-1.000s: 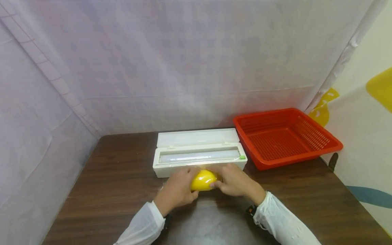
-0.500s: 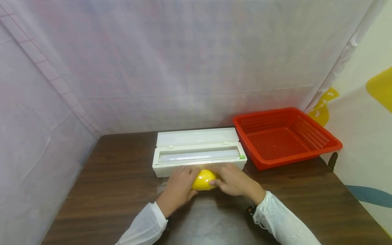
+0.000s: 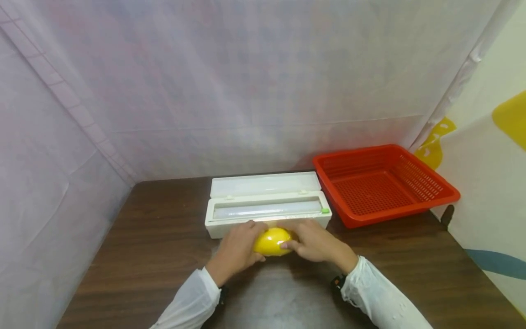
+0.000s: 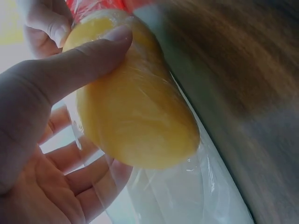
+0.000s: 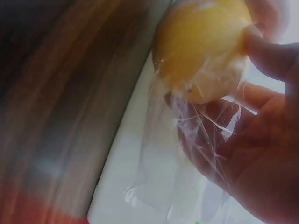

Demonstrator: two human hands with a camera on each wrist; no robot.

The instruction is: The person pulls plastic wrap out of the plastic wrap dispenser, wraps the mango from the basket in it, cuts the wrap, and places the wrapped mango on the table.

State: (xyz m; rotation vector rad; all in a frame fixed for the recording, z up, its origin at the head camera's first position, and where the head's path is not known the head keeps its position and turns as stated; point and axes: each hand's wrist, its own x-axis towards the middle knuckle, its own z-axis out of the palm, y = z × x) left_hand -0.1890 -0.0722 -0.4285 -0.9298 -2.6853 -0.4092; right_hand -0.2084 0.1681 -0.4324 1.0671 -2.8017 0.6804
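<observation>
Between the two hands is a smooth yellow mango [image 3: 271, 242], with clear cling film [image 5: 205, 126] stretched around it. My left hand [image 3: 238, 249] grips its left end, the thumb lying across the near side in the left wrist view. From the right, my right hand [image 3: 314, 242] holds the other end, thumb on the fruit and fingers behind it. Loose film trails off past both ends of the mango. Right behind the hands stands a white cling film dispenser [image 3: 230, 228], lid raised, a film roll [image 3: 267, 210] inside and a green slide cutter [image 3: 325, 211] at its right end.
A red plastic basket [image 3: 349, 214] with perforated sides stands at the back right, close to the dispenser. The brown wooden table [image 3: 156, 237] runs up to a pale cloth [image 3: 246, 91] hanging behind it. More cloth hangs at both sides.
The left hand and the mango shift slightly left, and the left hand's fingers change their hold a little. The right hand, dispenser and basket stay nearly where they were.
</observation>
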